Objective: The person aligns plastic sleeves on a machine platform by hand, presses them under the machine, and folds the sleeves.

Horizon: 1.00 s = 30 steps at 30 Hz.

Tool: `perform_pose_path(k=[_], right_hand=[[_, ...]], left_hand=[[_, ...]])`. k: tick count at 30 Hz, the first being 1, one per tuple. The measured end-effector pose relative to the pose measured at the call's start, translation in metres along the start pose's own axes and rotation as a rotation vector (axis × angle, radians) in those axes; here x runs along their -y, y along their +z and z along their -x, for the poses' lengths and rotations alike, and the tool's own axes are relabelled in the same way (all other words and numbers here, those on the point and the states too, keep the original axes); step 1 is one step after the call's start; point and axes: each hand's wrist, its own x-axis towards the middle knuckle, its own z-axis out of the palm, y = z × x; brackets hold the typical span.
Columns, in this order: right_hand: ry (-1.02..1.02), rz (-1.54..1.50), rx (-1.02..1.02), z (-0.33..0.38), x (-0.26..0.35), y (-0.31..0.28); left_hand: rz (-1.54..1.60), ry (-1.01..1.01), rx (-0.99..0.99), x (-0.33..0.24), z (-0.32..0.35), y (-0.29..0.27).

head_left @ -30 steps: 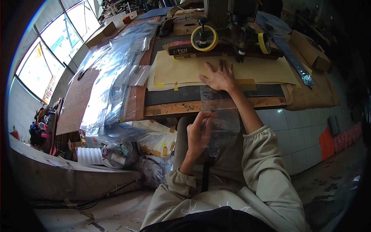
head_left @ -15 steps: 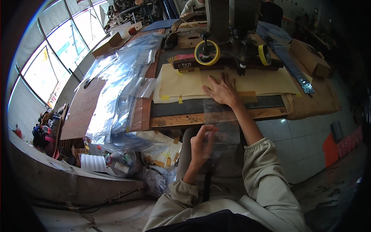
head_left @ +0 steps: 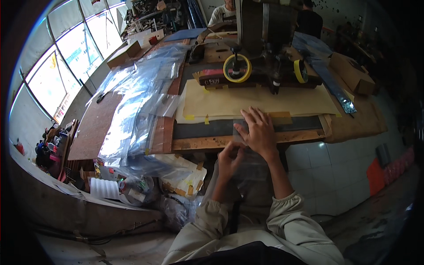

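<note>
A clear plastic sheet hangs over the bench's wooden front edge towards my lap. My left hand is closed on its left side, thumb and fingers pinched just below that edge. With fingers stretched out, my right hand lies open over the top of the sheet, its fingertips at the near edge of a tan board. Bits of yellow tape mark this board. Above its far side is the dark bar of a press, with two yellow tape rolls hung on it.
Clear plastic sheets lie piled on the left of the bench. At the right stand a cardboard box and brown paper. A white foam roll and a scrap sheet are below left. Two people are behind the press.
My right hand has drawn back from the middle of the tan board to its near edge, over the plastic. My left hand stays close by, pinching the sheet.
</note>
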Motion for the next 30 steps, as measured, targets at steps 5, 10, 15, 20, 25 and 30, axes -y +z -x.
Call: perform_pose_path(k=[5, 10, 15, 20, 25, 30], right_hand=[[-0.003, -0.045, -0.021, -0.006, -0.003, -0.003], [0.025, -0.051, 0.006, 0.000, -0.003, 0.002], [0.027, -0.048, 0.008, 0.001, -0.001, 0.001], [0.028, -0.058, 0.002, 0.000, -0.001, 0.001], [0.023, -0.058, 0.001, 0.001, -0.003, 0.001], [0.018, -0.051, 0.001, 0.000, -0.002, 0.001]], left_hand=[[0.007, 0.070, -0.056, 0.005, -0.009, 0.006], [0.010, 0.061, -0.071, 0.008, -0.004, 0.007], [-0.016, -0.049, -0.005, 0.001, -0.002, 0.001], [0.057, -0.072, 0.014, -0.003, -0.002, 0.001], [0.069, -0.078, 0.015, -0.002, -0.003, 0.001], [0.008, 0.029, 0.005, -0.002, -0.003, 0.000]])
